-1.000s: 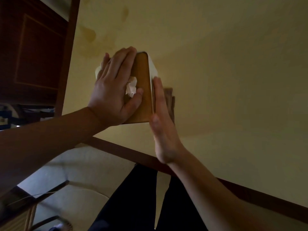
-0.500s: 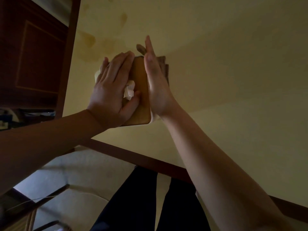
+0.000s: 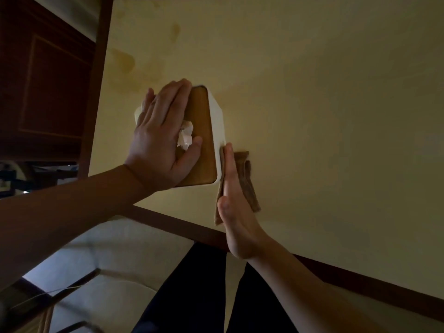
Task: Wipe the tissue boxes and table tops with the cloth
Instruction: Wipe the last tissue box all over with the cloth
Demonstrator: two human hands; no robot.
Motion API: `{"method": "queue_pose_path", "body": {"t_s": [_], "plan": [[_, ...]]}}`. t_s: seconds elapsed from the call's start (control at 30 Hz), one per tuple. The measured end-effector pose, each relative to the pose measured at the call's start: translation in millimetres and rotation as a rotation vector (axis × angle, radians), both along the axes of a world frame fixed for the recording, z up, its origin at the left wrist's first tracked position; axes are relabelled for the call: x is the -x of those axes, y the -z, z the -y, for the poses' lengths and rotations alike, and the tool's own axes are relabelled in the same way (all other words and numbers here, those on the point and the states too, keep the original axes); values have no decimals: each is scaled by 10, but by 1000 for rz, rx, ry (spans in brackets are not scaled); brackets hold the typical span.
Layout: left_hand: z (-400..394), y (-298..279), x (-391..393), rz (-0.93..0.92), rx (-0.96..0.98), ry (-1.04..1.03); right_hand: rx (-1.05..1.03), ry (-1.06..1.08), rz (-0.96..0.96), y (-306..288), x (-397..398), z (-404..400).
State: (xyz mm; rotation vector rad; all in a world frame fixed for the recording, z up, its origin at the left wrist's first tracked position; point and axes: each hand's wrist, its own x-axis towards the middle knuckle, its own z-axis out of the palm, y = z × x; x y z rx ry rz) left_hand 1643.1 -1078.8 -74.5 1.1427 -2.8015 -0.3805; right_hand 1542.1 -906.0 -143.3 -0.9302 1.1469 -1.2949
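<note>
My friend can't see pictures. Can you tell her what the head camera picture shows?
A person's left hand rests flat on a tissue box on a yellow table, while the right hand presses a brown cloth against the box's white side. Faint stains mark the table beyond the box.

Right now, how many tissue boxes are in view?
1. The tissue box stands on the table under the left hand, with the right hand pressing the cloth to its side. Others may sit outside the frame.

Bare table top [image 3: 336,140] right of tissue box [image 3: 217,131]
</note>
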Motion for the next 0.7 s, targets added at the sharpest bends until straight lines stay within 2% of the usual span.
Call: {"method": "queue_pose_path", "body": {"t_s": [0.2, 0.43, 0.6, 0.7], "plan": [[4, 7, 0, -1, 16, -4, -62, 59, 179, 116, 99, 495], [-1, 1, 12, -7, 3, -16, -48, 46, 218, 125, 398, 1408], [-8, -12, 6, 0, -1, -16, -35, 57, 173, 195, 281, 1172], [-11, -13, 6, 1, 9, -8, 8, 120, 291, 147, 182, 829]]}}
